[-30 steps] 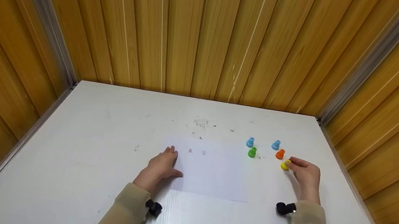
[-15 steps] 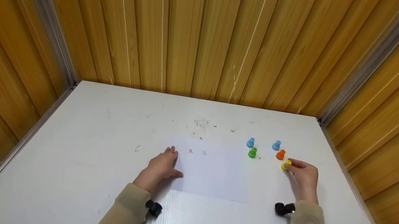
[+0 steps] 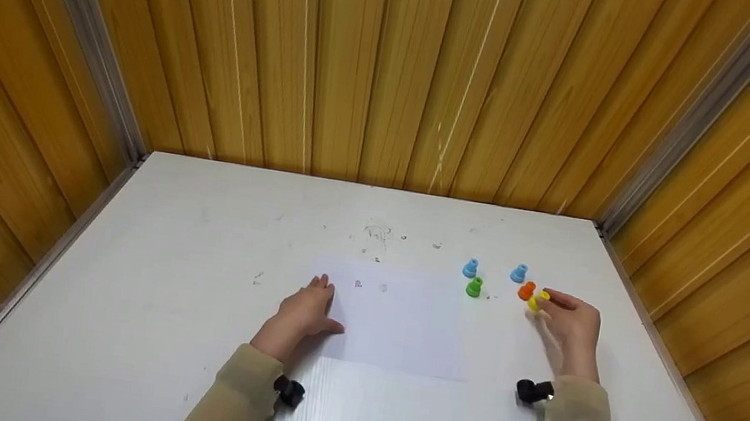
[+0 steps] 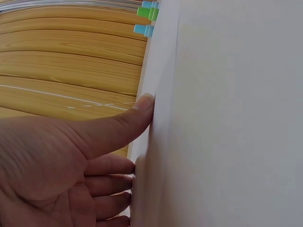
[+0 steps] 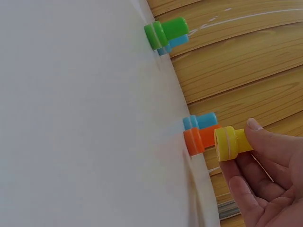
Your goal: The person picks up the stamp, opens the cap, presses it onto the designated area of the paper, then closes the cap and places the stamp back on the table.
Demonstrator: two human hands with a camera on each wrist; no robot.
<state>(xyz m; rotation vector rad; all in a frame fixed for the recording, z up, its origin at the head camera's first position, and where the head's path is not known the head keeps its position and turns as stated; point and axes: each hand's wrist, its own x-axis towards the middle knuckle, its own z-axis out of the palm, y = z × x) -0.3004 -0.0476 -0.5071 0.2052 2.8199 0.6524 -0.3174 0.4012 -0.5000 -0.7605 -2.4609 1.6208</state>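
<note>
My right hand (image 3: 569, 330) pinches a small yellow stamp (image 5: 227, 143) by its narrow handle, between thumb and fingers. In the right wrist view its wide base is held off the white table. Just beyond it stand an orange stamp (image 3: 526, 290) and a blue stamp (image 3: 519, 272), both upright. My left hand (image 3: 304, 310) rests on the left edge of a white sheet of paper (image 3: 403, 330), fingers extended and thumb spread toward the right. Two small faint marks lie near the paper's far edge.
A green stamp (image 3: 474, 287) and another blue stamp (image 3: 470, 267) stand near the paper's far right corner. The white table (image 3: 197, 238) has dark smudges beyond the paper. Wood-patterned walls (image 3: 394, 68) enclose its back and sides.
My right hand has raised the yellow stamp off the table, next to the orange one. The left hand, the paper and the other stamps have stayed in place.
</note>
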